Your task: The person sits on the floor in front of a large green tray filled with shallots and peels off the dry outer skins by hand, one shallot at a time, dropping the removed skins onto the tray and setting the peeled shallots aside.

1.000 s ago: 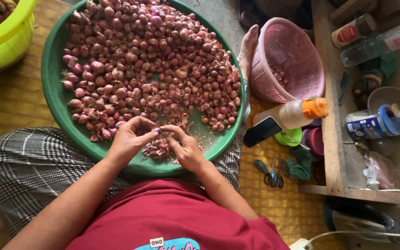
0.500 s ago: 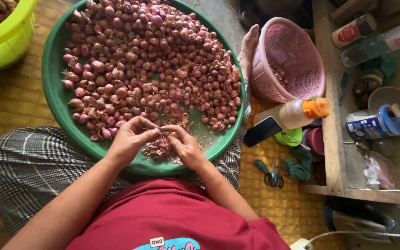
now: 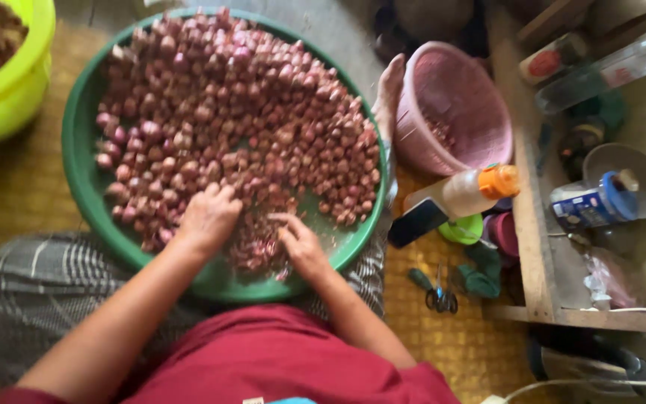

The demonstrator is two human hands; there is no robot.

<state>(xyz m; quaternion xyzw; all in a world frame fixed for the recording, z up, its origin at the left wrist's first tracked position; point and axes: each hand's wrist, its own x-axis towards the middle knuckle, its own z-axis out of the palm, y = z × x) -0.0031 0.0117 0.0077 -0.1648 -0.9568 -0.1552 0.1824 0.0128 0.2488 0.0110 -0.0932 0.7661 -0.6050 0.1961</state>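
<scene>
Left hand curled over the small reddish-purple shallots at 6 o'clock in the round green plastic basin, right hand loosely pinching papery skins: pick one bulb, peel over the basin

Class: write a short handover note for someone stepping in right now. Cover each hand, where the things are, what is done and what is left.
Left hand: resting on the shallots in the green basin; grip unclear.
Right hand: fingers in the loose skins at the near rim; grip unclear.
Pink basket beside the basin holds a few pieces.
Done: a small pile of skins.
Left: most shallots still in the basin.
</scene>
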